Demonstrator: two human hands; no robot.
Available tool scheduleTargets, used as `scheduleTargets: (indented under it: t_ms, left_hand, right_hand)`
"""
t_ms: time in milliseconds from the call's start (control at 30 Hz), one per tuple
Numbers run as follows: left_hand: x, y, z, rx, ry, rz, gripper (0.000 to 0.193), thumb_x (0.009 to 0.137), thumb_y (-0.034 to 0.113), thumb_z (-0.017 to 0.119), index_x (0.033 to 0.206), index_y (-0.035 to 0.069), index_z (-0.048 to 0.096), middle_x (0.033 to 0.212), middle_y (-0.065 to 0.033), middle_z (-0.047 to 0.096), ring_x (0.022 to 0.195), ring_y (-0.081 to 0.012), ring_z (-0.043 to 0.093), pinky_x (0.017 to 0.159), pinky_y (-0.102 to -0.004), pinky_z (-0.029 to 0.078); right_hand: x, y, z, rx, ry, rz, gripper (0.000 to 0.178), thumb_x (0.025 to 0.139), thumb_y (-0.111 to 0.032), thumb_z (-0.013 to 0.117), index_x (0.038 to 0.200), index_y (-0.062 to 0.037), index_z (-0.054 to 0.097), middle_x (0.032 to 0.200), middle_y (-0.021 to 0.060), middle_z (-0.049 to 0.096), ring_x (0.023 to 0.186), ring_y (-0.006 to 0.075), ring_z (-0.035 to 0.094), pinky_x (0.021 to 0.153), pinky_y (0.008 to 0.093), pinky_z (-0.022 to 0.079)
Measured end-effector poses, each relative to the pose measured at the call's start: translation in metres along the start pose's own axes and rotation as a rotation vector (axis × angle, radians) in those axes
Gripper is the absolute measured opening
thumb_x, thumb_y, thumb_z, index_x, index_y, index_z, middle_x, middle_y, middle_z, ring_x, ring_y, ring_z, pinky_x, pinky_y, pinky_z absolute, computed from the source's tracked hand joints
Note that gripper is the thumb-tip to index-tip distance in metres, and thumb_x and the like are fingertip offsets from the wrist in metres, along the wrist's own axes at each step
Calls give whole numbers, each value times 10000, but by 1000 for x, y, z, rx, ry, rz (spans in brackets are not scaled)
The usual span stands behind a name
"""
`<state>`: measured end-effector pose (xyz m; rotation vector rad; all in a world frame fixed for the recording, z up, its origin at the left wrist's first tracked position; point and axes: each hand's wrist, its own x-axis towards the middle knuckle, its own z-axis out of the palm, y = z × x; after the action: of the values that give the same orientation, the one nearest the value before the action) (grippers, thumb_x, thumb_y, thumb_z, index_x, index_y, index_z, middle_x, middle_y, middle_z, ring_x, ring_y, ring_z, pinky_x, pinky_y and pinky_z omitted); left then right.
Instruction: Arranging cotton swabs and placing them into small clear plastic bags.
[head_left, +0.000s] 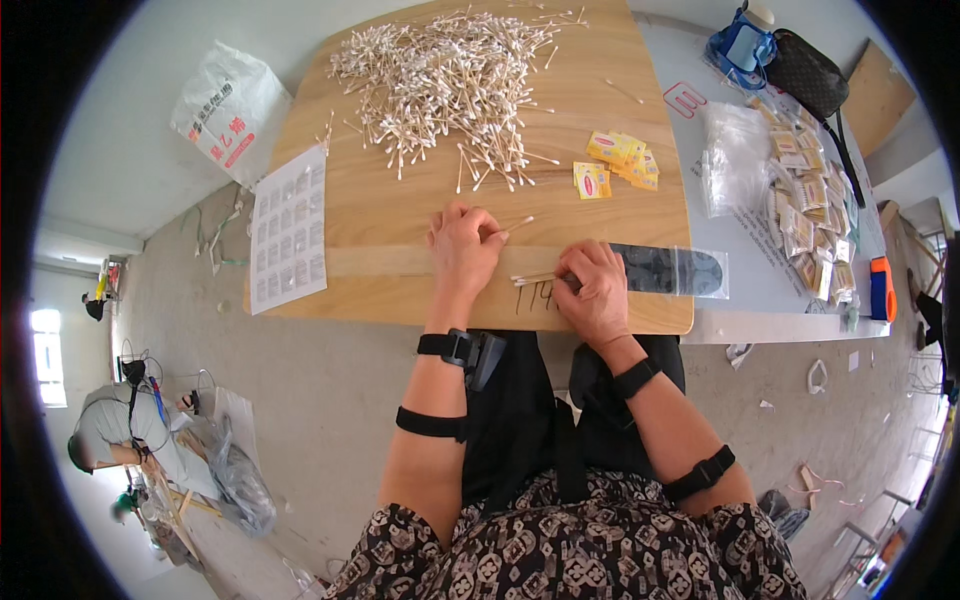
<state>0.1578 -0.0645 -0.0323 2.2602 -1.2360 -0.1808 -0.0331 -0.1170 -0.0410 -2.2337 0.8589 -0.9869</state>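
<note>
A big heap of cotton swabs (450, 85) with wooden sticks and white tips lies on the far part of the wooden table (380, 290). At the near side, my left hand (466, 245) is closed in a pinch on a single cotton swab (521, 224), its white tip pointing right. My right hand (597, 290) has its fingers curled round a few swabs (533, 279), whose tips stick out to the left. Beside that hand lies a dark strip in a clear sleeve (675, 271). Small yellow cards (622, 160) lie beyond it.
A printed sheet (290, 230) hangs over the table's left edge. To the right, a grey table bears clear bags (735, 160), many small filled packets (815, 210), an orange and blue tape dispenser (881, 290) and a dark bag (808, 75). Another person (120, 425) is at far left.
</note>
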Motion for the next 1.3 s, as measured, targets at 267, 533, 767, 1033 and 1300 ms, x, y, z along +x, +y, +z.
scheduleTargets:
  t_ms: [267, 533, 767, 1033, 1300]
  left_hand:
    - [55, -8, 7, 31, 193, -96, 154, 781, 202, 770, 882, 113, 695, 1016, -116, 606, 1039, -339, 529, 917, -454, 427]
    - [20, -11, 9, 47, 33, -37, 97, 768, 154, 734, 732, 112, 655, 927, -91, 625, 1002, -333, 549, 884, -510, 413]
    - [-6, 4, -5, -67, -72, 125, 89, 755, 100, 749, 834, 90, 709, 826, -86, 629, 897, -304, 573, 826, -434, 472]
    - [43, 15, -4, -37, 30, 295, 249, 757, 60, 754, 990, 132, 704, 965, -62, 591, 1017, -302, 528, 928, -421, 431]
    - [28, -1, 10, 20, -29, 282, 298, 749, 22, 731, 1018, 149, 713, 1005, -58, 576, 1048, -300, 512, 944, -422, 419]
  right_hand:
    - [-1, -3, 0, -3, -25, 18, 110, 667, -60, 647, 727, -92, 560, 852, 55, 571, 855, 292, 547, 749, 403, 404]
    - [-3, 2, 0, -20, -12, 8, 111, 671, -63, 649, 737, -91, 565, 847, 53, 570, 853, 293, 544, 749, 404, 403]
    - [-2, -3, -2, -15, -23, 44, 283, 696, -118, 694, 971, -84, 641, 1006, 94, 603, 976, 309, 570, 829, 408, 420]
    - [-2, -2, -3, -47, -65, 42, 381, 710, -169, 732, 1072, -77, 655, 1062, 100, 592, 1011, 307, 568, 853, 406, 421]
    - [-1, -7, -1, -55, -47, 23, 392, 716, -166, 733, 1092, -83, 658, 1050, 103, 587, 1007, 304, 565, 856, 405, 418]
